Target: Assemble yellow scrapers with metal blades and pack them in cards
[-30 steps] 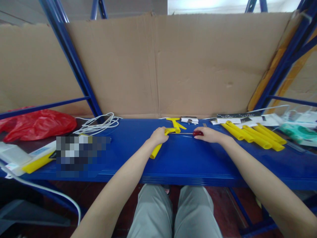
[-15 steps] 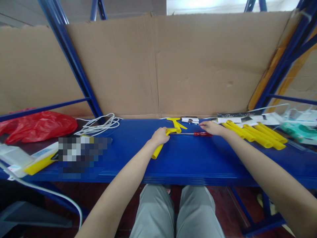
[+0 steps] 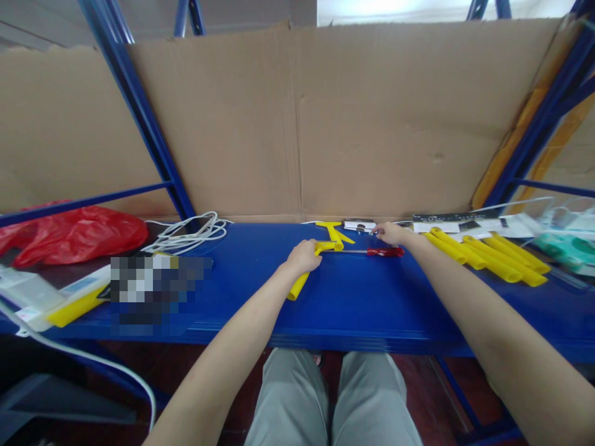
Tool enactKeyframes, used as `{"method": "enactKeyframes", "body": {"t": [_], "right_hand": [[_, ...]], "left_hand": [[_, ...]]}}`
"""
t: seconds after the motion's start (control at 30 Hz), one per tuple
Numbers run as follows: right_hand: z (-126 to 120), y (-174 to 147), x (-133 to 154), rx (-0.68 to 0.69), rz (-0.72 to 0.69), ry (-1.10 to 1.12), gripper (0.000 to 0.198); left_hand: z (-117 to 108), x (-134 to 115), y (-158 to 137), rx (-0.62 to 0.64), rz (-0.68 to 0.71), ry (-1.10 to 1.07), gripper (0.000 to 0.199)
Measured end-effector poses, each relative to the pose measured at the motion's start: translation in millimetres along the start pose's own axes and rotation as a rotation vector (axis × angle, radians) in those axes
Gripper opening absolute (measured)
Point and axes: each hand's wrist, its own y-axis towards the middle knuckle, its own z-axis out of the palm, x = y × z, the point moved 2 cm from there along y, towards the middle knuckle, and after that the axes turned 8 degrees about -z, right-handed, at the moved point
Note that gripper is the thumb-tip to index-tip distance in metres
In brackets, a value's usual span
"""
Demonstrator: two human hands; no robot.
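Note:
My left hand (image 3: pixel 304 255) is wrapped round a yellow plastic tube-like handle (image 3: pixel 298 286), its lower end sticking out below the palm. Just beyond it lies a yellow T-shaped plastic piece (image 3: pixel 333 234). A screwdriver (image 3: pixel 385 252) with a red handle lies on the table, its shaft pointing at the held handle. My right hand (image 3: pixel 389 233) is at the back of the table, fingertips pinched together over some tiny metal bits (image 3: pixel 372 233). Whether one is between the fingertips is too small to tell. Beside them stands a small white and black box (image 3: pixel 359 225).
Several yellow tubes (image 3: pixel 493 257) lie on the blue table (image 3: pixel 362 303) at right, near printed card (image 3: pixel 437 224) and a green-and-white packet (image 3: pixel 567 251). At left are a coiled white cable (image 3: pixel 204 229) and a red plastic bag (image 3: pixel 93 232). Cardboard (image 3: pixel 372 124) walls the back.
My right hand has lowered its fingertips onto the tiny metal bits at the back. My left hand keeps its grip on the yellow handle. The view has shifted slightly.

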Motion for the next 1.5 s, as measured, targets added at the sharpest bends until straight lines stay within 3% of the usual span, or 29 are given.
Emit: {"method": "enactKeyframes", "body": {"t": [0.53, 1.17, 1.37, 1.5], "right_hand": [[8, 10, -3, -0.054, -0.024, -0.03, 0.033], [18, 5, -8, -0.025, -0.038, -0.05, 0.02], [15, 1, -8, -0.087, -0.013, -0.038, 0.023], [10, -7, -8, -0.213, 0.046, 0.086, 0.022]], "left_hand": [[-1, 0, -1, 0.014, -0.018, -0.032, 0.044], [0, 0, 0, 0.017, -0.019, -0.045, 0.044], [1, 1, 0, 0.012, -0.015, -0.03, 0.043], [0, 0, -1, 0.004, -0.005, -0.012, 0.041]]}}
